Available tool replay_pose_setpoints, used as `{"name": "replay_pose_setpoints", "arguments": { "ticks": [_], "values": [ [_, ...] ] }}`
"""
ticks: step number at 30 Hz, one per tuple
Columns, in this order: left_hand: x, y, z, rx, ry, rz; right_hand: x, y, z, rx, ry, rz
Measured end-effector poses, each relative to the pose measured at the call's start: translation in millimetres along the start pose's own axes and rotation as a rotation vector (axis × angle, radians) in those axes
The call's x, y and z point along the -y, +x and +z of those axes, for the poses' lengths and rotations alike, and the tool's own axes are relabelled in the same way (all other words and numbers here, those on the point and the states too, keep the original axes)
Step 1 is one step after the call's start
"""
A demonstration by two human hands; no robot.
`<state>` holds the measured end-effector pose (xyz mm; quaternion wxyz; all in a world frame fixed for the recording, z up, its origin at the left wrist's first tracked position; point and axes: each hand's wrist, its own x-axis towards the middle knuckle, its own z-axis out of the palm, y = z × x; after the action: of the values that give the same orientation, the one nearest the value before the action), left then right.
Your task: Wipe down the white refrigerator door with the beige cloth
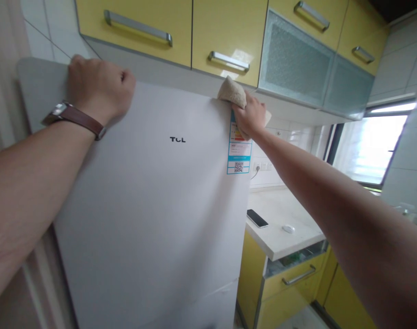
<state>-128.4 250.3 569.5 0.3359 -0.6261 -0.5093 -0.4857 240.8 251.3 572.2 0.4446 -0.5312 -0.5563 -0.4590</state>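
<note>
Item: tall white matt-fronted refrigerator with black lettering, standing under the yellow wall cupboards. Your left hand is curled shut over the fridge's top left edge, holding nothing else; your right hand is closed around a beige folded cloth, pressed at the top right corner of the door. Risk: dragging the cloth down that edge could catch and lift the blue-bordered paper energy label just below your knuckles. Risk: leaning on the top edge may rock the cabinet. Risk: a dropped cloth would likely fall to the white worktop edge, near the black phone. Condition of cloth: bunched, soft, pale tan, partly hidden by your fingers.
</note>
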Motion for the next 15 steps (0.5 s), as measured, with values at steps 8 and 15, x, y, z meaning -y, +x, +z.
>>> {"name": "replay_pose_setpoints", "arguments": {
  "ticks": [8,15],
  "values": [
    [2,6,3.1,0.004,0.055,-0.033,5,0,-3,0.007,0.014,0.007],
    [7,10,-9.6,0.105,0.098,0.004,6,-2,-5,-0.018,0.066,0.037]
  ]
}}
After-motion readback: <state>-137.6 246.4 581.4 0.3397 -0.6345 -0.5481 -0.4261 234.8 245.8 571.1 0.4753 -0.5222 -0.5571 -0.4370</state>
